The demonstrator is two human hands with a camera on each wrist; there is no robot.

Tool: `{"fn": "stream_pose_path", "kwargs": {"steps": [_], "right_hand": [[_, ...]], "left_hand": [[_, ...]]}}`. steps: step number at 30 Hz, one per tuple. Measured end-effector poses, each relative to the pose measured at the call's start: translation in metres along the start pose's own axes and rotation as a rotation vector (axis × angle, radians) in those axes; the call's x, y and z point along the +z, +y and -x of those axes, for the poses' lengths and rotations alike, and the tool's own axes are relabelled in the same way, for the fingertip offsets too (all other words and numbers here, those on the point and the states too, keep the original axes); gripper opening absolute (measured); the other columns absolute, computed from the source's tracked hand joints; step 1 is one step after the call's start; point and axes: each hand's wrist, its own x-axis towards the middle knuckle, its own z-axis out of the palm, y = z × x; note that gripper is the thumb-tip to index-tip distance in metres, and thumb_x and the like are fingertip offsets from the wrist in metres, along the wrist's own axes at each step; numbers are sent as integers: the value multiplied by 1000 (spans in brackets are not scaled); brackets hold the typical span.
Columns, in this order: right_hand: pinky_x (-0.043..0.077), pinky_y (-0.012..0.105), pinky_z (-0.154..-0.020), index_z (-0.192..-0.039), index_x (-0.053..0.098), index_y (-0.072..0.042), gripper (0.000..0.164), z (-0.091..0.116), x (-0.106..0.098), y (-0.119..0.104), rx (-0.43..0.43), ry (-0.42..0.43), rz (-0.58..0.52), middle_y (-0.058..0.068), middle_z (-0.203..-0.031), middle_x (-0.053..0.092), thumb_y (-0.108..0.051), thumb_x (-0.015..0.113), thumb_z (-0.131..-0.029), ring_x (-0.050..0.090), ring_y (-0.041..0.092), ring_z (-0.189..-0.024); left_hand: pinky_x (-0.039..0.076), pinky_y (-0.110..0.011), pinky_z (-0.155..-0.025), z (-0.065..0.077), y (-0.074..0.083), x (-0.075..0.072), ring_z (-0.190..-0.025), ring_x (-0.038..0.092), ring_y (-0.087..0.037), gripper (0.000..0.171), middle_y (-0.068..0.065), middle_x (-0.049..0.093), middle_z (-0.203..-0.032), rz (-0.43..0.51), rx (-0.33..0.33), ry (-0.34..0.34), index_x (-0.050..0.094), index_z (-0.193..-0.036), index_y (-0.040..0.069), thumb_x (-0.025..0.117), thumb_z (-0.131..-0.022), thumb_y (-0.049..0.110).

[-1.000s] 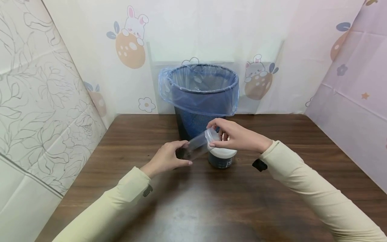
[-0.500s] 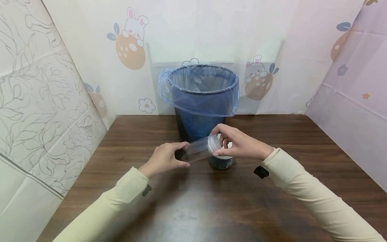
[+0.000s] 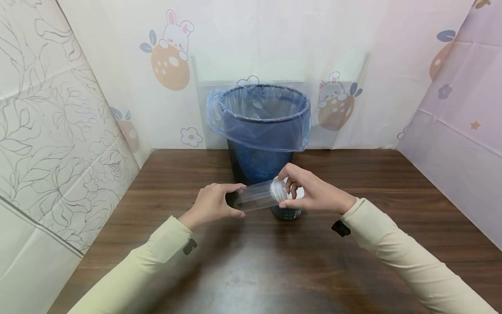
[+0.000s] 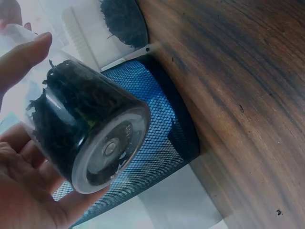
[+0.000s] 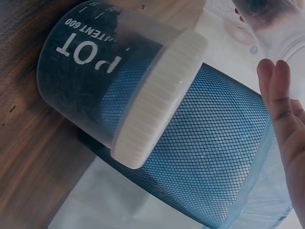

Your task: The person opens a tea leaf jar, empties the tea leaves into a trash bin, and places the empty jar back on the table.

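Observation:
A clear plastic jar (image 3: 256,196) lies tilted in the air between the hands, base to the left. Dark dried shreds like tea leaves (image 4: 78,100) fill its lower part in the left wrist view. My left hand (image 3: 211,205) grips the base end, thumb and fingers on opposite sides. The fingers and thumb of my right hand (image 3: 315,189) curl round the translucent screw lid (image 3: 277,190) at the other end. Behind them a second jar (image 3: 288,213) stands upright on the table, with a ribbed white lid (image 5: 162,100) and similar dark contents; the right hand partly covers it.
At the back of the brown wooden table (image 3: 243,274) stands a mesh waste bin (image 3: 256,159), lined with a blue plastic bag (image 3: 270,133). Small dark crumbs (image 4: 279,212) dot the wood. Patterned sheets (image 3: 129,43) hang at the back and sides.
My right hand has moved slightly down and right with the lid end, leaving the jar closer to level. My left hand stays nearly in place, shifting a little left.

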Motion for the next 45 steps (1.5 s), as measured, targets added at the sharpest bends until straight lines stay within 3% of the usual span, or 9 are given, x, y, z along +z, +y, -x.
{"fn": "stream_pose_path", "kwargs": {"steps": [8, 11, 17, 23, 31, 34, 38, 41, 45], "right_hand": [[47, 27, -69, -106, 54, -11, 38, 3, 2, -4, -101, -43, 36, 3, -119, 48, -2, 77, -77, 49, 12, -99], [47, 29, -73, -112, 53, -11, 44, 3, 2, -6, -91, -49, 54, 2, -121, 46, -3, 77, -76, 49, 13, -103], [46, 34, -85, -138, 36, -14, 80, 7, 1, -14, 151, -37, 70, 0, -135, 41, -36, 81, -76, 51, 15, -108], [49, 33, -76, -131, 49, -21, 46, 7, -1, -19, 376, -56, 119, -6, -108, 59, -42, 60, -93, 58, 10, -92], [50, 32, -75, -127, 52, -18, 47, 5, -2, -17, 259, -60, 70, -8, -103, 58, -28, 72, -85, 58, 15, -91], [48, 31, -78, -133, 45, -13, 66, 5, 0, -14, 179, -54, 76, -3, -113, 53, -17, 80, -77, 55, 16, -95], [46, 30, -82, -145, 29, -11, 93, 6, 5, -15, 209, -90, 75, 3, -127, 44, -28, 85, -72, 49, 14, -103], [48, 30, -79, -145, 30, -15, 82, 7, 6, -16, 308, -121, 71, 0, -121, 50, -40, 75, -81, 51, 12, -99], [48, 29, -70, -131, 49, -15, 43, 7, 4, -14, 356, -151, 75, -7, -93, 60, -36, 59, -94, 57, 10, -79]], "left_hand": [[46, -31, -73, 5, 1, -3, -89, 60, -11, 66, 11, 69, -103, 121, -59, -145, 66, -123, 24, 87, -63, 39], [46, -32, -72, 7, 2, -5, -88, 60, -11, 65, 15, 68, -97, 102, -66, -135, 66, -123, 26, 87, -63, 40], [46, -32, -68, 7, 5, -7, -80, 59, -10, 64, 17, 67, -90, 56, -52, -120, 67, -122, 26, 86, -63, 41], [45, -31, -65, 9, 5, -8, -78, 58, -10, 63, 18, 67, -88, 39, -61, -120, 67, -121, 27, 86, -62, 42], [45, -32, -67, 9, 5, -10, -78, 58, -9, 63, 18, 66, -87, 48, -59, -103, 68, -120, 27, 87, -61, 40], [46, -33, -68, 10, 5, -10, -78, 58, -9, 63, 17, 67, -89, 47, -61, -106, 68, -120, 27, 87, -61, 39], [47, -34, -70, 10, 5, -8, -83, 60, -10, 64, 14, 68, -94, 46, -43, -120, 67, -121, 25, 87, -62, 39], [48, -35, -72, 10, 5, -8, -85, 61, -10, 64, 14, 69, -96, 47, -30, -119, 68, -120, 24, 87, -62, 40], [48, -35, -71, 10, 6, -8, -83, 60, -9, 63, 13, 69, -96, 40, -26, -110, 68, -119, 25, 87, -61, 41]]}}
